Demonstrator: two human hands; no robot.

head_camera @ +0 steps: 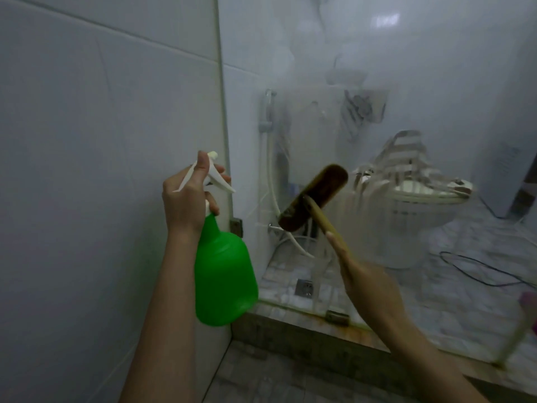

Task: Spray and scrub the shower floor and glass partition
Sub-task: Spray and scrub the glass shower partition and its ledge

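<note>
My left hand (pixel 186 202) grips the white trigger head of a green spray bottle (pixel 223 274), held upright close to the glass partition (pixel 406 82). My right hand (pixel 369 283) holds the wooden handle of a brown scrub brush (pixel 313 197), whose head is raised against the lower part of the glass. The glass looks hazy and wet. The tiled shower floor (pixel 261 370) lies below, in front of a raised stone kerb (pixel 305 330) under the glass.
A white tiled wall (pixel 101 141) stands on the left. Behind the glass are a toilet (pixel 406 210), a hand sprayer with hose (pixel 268 117), a floor drain (pixel 303 287) and a black cable (pixel 479 269). A pale stick with a pink end (pixel 517 330) leans at the right.
</note>
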